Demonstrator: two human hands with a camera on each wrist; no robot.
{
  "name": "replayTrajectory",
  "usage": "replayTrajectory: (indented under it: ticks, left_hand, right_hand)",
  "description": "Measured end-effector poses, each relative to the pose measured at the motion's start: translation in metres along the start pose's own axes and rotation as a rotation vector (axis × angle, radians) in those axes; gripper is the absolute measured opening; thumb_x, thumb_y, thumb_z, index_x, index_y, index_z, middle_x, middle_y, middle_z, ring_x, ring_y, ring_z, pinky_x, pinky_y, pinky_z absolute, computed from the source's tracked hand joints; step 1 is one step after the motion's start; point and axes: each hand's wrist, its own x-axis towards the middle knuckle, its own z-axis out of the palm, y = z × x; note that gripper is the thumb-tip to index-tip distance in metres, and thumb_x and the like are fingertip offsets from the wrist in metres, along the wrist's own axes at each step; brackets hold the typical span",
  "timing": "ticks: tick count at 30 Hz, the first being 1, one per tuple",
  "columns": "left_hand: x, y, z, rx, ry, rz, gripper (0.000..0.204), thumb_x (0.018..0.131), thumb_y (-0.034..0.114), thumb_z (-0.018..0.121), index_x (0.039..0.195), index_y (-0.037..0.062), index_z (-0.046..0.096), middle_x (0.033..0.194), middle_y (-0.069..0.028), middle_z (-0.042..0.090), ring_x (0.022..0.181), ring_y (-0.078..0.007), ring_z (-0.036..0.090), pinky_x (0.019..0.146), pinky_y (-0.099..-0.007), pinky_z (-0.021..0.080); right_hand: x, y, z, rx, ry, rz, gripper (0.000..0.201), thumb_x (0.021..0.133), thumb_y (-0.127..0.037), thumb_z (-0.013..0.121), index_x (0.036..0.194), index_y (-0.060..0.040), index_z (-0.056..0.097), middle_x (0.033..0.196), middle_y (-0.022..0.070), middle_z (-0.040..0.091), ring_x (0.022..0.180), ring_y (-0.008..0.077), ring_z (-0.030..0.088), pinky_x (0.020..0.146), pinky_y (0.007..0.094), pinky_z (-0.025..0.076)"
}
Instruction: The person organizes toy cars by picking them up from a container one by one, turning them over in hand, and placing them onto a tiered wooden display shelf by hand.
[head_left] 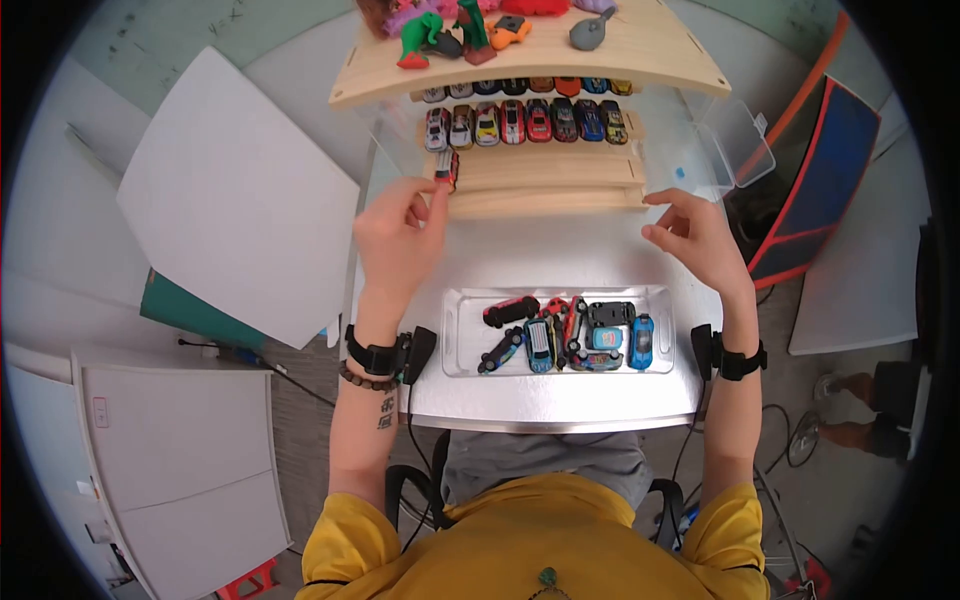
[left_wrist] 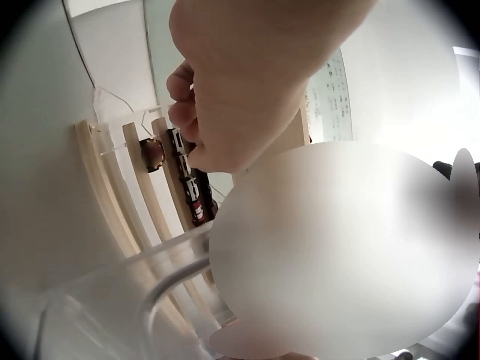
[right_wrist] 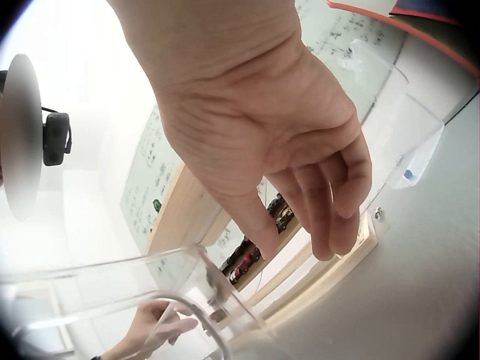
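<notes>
A red and white toy car point(head_left: 447, 170) stands at the left end of the lower wooden step of a rack point(head_left: 540, 203). Just below it is my left hand point(head_left: 400, 232), its fingers bent and its fingertips close to the car; in the left wrist view the car point(left_wrist: 153, 154) shows beside the hand point(left_wrist: 240, 97), with a small gap. My right hand point(head_left: 697, 235) hovers by the rack's right end, fingers loosely bent, holding nothing. In the right wrist view that hand point(right_wrist: 262, 135) has thumb and fingers apart.
Toy cars point(head_left: 538, 120) stand in rows on the upper steps. A clear tray point(head_left: 455, 345) with several jumbled cars lies nearer the body. Clay figures point(head_left: 475, 35) sit on the wooden top shelf point(head_left: 540, 68). A clear open box point(head_left: 738, 145) is at the right.
</notes>
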Motion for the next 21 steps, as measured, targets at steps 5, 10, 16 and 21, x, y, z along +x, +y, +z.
replayTrajectory:
  ticks: [5, 10, 16, 21]
  left_hand:
    - [0.001, 0.001, -0.003, -0.115, 0.238, 0.070, 0.008, 0.094, 0.008, 0.076, 0.090, 0.0015, 0.074, 0.063, -0.0022, 0.061, 0.055, -0.0070, 0.053, 0.052, -0.0238, 0.042]
    - [0.002, -0.007, -0.011, -0.116, 0.389, 0.095, 0.039, 0.104, 0.014, 0.065, 0.069, -0.0004, 0.059, 0.056, -0.0061, 0.051, 0.048, -0.0140, 0.044, 0.046, -0.0300, 0.034]
    - [-0.003, -0.019, -0.021, -0.358, 0.337, 0.084, 0.053, 0.110, 0.018, 0.052, 0.063, 0.0017, 0.035, 0.055, -0.0022, 0.027, 0.053, -0.0105, 0.027, 0.047, -0.0313, 0.020]
    - [0.005, -0.014, -0.019, -0.326, 0.442, 0.155, 0.052, 0.110, 0.021, 0.055, 0.065, 0.0037, 0.034, 0.056, 0.0007, 0.029, 0.053, -0.0092, 0.026, 0.048, -0.0293, 0.019]
  right_hand:
    - [-0.011, -0.029, -0.004, 0.026, 0.036, -0.089, 0.022, 0.089, -0.008, 0.078, 0.107, 0.0013, 0.071, 0.072, 0.0056, 0.070, 0.063, 0.0097, 0.061, 0.061, 0.0272, 0.048]
    - [-0.022, -0.076, 0.004, -0.040, -0.013, -0.337, 0.013, 0.083, -0.002, 0.077, 0.094, 0.0001, 0.069, 0.077, 0.0078, 0.067, 0.071, 0.0208, 0.067, 0.066, 0.0334, 0.051]
    - [-0.028, -0.115, 0.035, -0.254, -0.295, -0.661, 0.016, 0.078, 0.001, 0.077, 0.093, -0.0015, 0.071, 0.088, 0.0117, 0.061, 0.084, 0.0301, 0.064, 0.072, 0.0405, 0.053]
    - [-0.022, -0.119, 0.053, -0.420, -0.486, -0.678, 0.014, 0.075, 0.003, 0.071, 0.089, 0.0004, 0.070, 0.089, 0.0140, 0.062, 0.088, 0.0336, 0.064, 0.076, 0.0431, 0.054]
